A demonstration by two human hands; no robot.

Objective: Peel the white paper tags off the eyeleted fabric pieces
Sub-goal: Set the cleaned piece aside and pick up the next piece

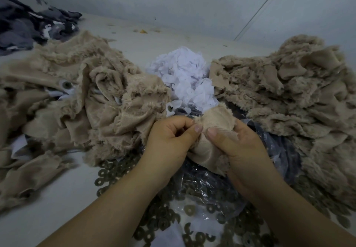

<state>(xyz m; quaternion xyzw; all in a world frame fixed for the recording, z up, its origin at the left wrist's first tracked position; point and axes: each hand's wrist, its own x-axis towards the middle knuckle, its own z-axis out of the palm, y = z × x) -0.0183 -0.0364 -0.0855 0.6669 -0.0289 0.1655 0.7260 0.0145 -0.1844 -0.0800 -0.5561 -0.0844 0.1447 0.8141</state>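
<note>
Over the counter (pixel 57 204), your left hand (pixel 169 140) and right hand (pixel 237 148) are both pinching one tan fabric piece (pixel 212 129). No tag is showing, so try turning it over.

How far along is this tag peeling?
Done, apparently: a heap of white paper tags and the tan pile on the right, showing no tags. In hand: left hand and right hand pinch one fabric piece. Left: the left pile, with tagged eyelets showing.
</note>
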